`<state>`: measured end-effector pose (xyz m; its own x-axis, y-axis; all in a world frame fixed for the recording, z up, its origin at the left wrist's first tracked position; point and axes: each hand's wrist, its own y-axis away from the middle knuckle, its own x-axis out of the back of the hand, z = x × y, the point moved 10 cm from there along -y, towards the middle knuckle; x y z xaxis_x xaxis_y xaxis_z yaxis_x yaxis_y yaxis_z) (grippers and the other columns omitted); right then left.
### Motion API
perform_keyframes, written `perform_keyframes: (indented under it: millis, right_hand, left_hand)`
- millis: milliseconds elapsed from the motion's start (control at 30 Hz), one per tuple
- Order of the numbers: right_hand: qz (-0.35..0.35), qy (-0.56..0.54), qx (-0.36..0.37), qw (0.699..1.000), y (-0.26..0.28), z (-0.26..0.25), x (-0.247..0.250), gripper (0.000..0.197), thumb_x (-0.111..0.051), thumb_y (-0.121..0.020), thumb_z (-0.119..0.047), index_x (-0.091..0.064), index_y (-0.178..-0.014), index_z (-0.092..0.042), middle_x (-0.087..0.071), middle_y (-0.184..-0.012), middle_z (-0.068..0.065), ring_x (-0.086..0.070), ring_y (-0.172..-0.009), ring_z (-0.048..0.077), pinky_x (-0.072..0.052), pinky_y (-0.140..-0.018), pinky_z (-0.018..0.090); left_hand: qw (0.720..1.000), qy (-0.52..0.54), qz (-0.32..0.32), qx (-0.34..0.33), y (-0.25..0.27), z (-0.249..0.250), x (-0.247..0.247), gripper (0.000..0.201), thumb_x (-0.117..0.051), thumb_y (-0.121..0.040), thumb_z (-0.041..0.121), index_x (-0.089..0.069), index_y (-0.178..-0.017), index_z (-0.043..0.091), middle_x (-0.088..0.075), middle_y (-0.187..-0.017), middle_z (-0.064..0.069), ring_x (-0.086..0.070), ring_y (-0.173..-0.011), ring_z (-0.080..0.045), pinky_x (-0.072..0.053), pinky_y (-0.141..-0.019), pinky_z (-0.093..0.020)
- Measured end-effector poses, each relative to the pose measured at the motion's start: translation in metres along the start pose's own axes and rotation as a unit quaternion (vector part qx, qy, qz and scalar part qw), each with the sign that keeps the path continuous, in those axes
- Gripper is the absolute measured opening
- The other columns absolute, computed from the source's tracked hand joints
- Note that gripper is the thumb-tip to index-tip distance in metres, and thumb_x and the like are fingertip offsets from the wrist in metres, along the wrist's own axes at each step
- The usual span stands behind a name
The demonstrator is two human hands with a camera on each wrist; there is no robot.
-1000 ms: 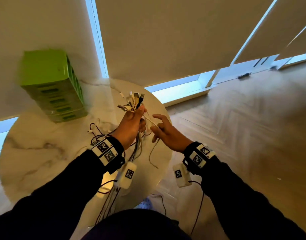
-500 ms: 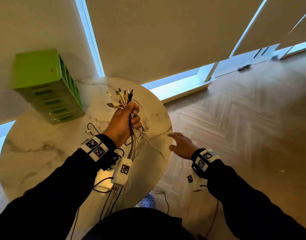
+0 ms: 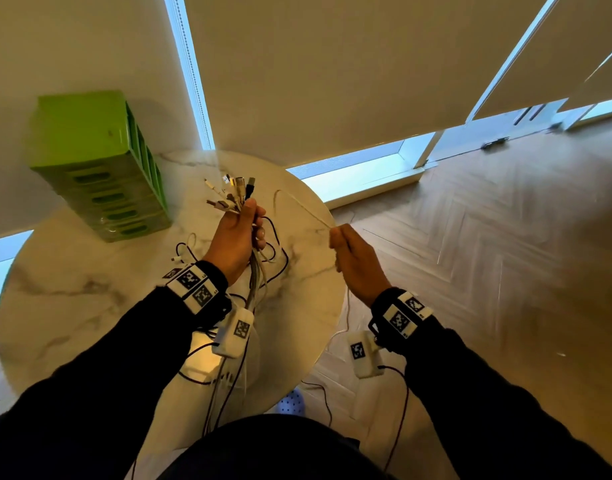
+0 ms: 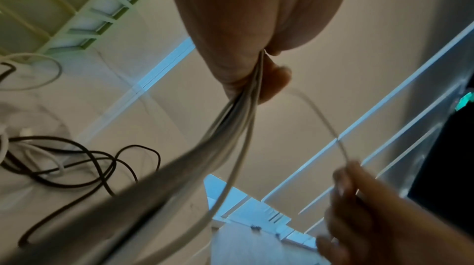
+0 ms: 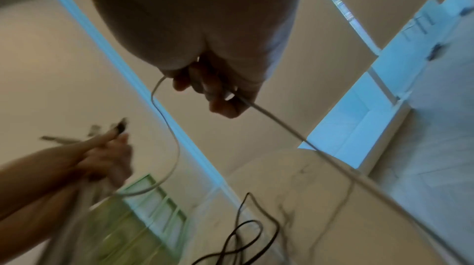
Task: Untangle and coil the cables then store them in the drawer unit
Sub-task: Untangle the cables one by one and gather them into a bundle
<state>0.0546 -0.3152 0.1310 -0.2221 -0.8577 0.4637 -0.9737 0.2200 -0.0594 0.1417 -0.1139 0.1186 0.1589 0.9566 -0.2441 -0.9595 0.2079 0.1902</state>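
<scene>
While left hand [image 3: 236, 237] clutches cable bundle [image 3: 236, 192], right hand [image 3: 354, 261] pinches white cable [image 3: 306, 207]; wristbands' [image 3: 403, 315] markers unreadable.

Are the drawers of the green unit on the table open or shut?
Shut, as far as the head view shows: the green drawer unit stands upright with every drawer front flush; none is pulled out.

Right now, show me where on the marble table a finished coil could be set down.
Bare patch: the marble table top near the person's left side, bordered by the green drawer unit behind and the left sleeve. Another bare strip lies along the far rim behind the connectors. Crowded: the middle, under the left hand, where loose black cables and white cables sprawl.
</scene>
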Motion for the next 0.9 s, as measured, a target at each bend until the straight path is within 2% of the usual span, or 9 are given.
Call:
perform_keyframes:
  millis: [100, 200, 233, 333, 433, 567, 633, 733, 900]
  right_hand:
    - [-0.053, 0.193, -0.151, 0.968, -0.016, 0.088, 0.019, 0.034, -0.037, -0.103, -0.032, -0.061, -0.094, -0.010, -0.066, -0.085, 0.005, -0.058, -0.071, 0.020, -0.047, -0.072, 0.038]
    - [-0.237, 0.357, -0.333, 0.840, 0.013, 0.162, 0.014, 0.050, -0.043, -0.093, -0.043, -0.062, -0.125, -0.009, -0.061, -0.133, 0.014, -0.060, -0.115, 0.030, -0.043, -0.090, 0.033]
    - [-0.264, 0.347, -0.334, 0.835, 0.018, 0.159, 0.006, 0.056, -0.047, -0.090, -0.046, -0.057, -0.133, -0.012, -0.055, -0.141, 0.011, -0.054, -0.125, 0.029, -0.041, -0.095, 0.033]
    - [-0.322, 0.128, -0.215, 0.913, 0.014, 0.085, -0.047, 0.067, -0.059, -0.089, -0.038, -0.039, -0.150, -0.022, -0.034, -0.157, -0.005, -0.033, -0.142, 0.014, -0.030, -0.114, 0.033]
    - [-0.416, -0.067, -0.138, 0.896, 0.021, -0.001, -0.104, 0.067, -0.062, -0.096, -0.017, -0.030, -0.155, -0.018, -0.032, -0.157, -0.005, -0.028, -0.142, 0.007, -0.027, -0.114, 0.028]
    - [-0.507, -0.155, -0.107, 0.841, 0.035, -0.047, -0.170, 0.042, -0.057, -0.094, -0.004, -0.052, -0.136, -0.002, -0.061, -0.135, 0.009, -0.052, -0.131, 0.020, -0.037, -0.111, 0.030]
    - [-0.562, -0.185, -0.104, 0.800, 0.052, -0.056, -0.195, 0.023, -0.055, -0.092, -0.007, -0.064, -0.111, 0.000, -0.071, -0.111, 0.008, -0.061, -0.118, 0.026, -0.041, -0.112, 0.037]
    - [-0.616, -0.197, -0.148, 0.748, 0.071, -0.054, -0.204, 0.018, -0.060, -0.088, -0.013, -0.066, -0.071, -0.012, -0.068, -0.073, 0.006, -0.069, -0.093, 0.031, -0.044, -0.103, 0.050]
    - [-0.634, -0.070, -0.205, 0.743, 0.053, -0.015, -0.175, 0.032, -0.061, -0.090, -0.013, -0.058, -0.059, -0.012, -0.058, -0.056, 0.005, -0.068, -0.074, 0.028, -0.050, -0.090, 0.042]
  left_hand:
    - [0.998, 0.054, -0.009, 0.017, -0.002, 0.003, 0.003, 0.034, -0.038, -0.109, 0.032, -0.051, -0.083, 0.015, -0.041, -0.064, 0.007, -0.030, -0.049, -0.005, -0.029, -0.047, -0.018]
    - [0.994, 0.097, -0.043, 0.035, 0.002, 0.007, -0.002, 0.033, -0.037, -0.109, 0.030, -0.049, -0.082, 0.014, -0.040, -0.059, 0.007, -0.031, -0.047, -0.005, -0.031, -0.046, -0.018]
    - [0.992, 0.102, -0.061, 0.041, 0.004, 0.008, -0.007, 0.033, -0.037, -0.109, 0.030, -0.050, -0.083, 0.013, -0.040, -0.059, 0.006, -0.033, -0.047, -0.006, -0.034, -0.047, -0.019]
    - [0.986, 0.096, -0.119, 0.063, 0.014, 0.012, -0.022, 0.035, -0.036, -0.109, 0.032, -0.052, -0.085, 0.012, -0.050, -0.065, 0.001, -0.047, -0.055, -0.012, -0.045, -0.057, -0.025]
    - [0.984, 0.048, -0.159, 0.069, 0.024, 0.024, -0.029, 0.035, -0.037, -0.108, 0.034, -0.054, -0.086, 0.012, -0.070, -0.082, -0.007, -0.068, -0.074, -0.020, -0.058, -0.073, -0.032]
    - [0.975, -0.032, -0.209, 0.065, 0.031, 0.048, -0.023, 0.038, -0.033, -0.108, 0.035, -0.051, -0.085, 0.012, -0.075, -0.106, -0.017, -0.072, -0.102, -0.032, -0.057, -0.094, -0.040]
    - [0.974, -0.030, -0.211, 0.070, 0.033, 0.060, -0.009, 0.037, -0.031, -0.108, 0.034, -0.048, -0.083, 0.012, -0.075, -0.105, -0.018, -0.072, -0.103, -0.034, -0.057, -0.095, -0.043]
    - [0.977, -0.011, -0.196, 0.080, 0.036, 0.073, 0.019, 0.034, -0.032, -0.107, 0.034, -0.045, -0.084, 0.012, -0.074, -0.088, -0.016, -0.073, -0.094, -0.037, -0.059, -0.090, -0.048]
    - [0.981, 0.029, -0.177, 0.070, 0.040, 0.081, 0.046, 0.031, -0.038, -0.106, 0.034, -0.047, -0.083, 0.015, -0.043, -0.062, 0.001, -0.055, -0.060, -0.019, -0.057, -0.091, -0.051]
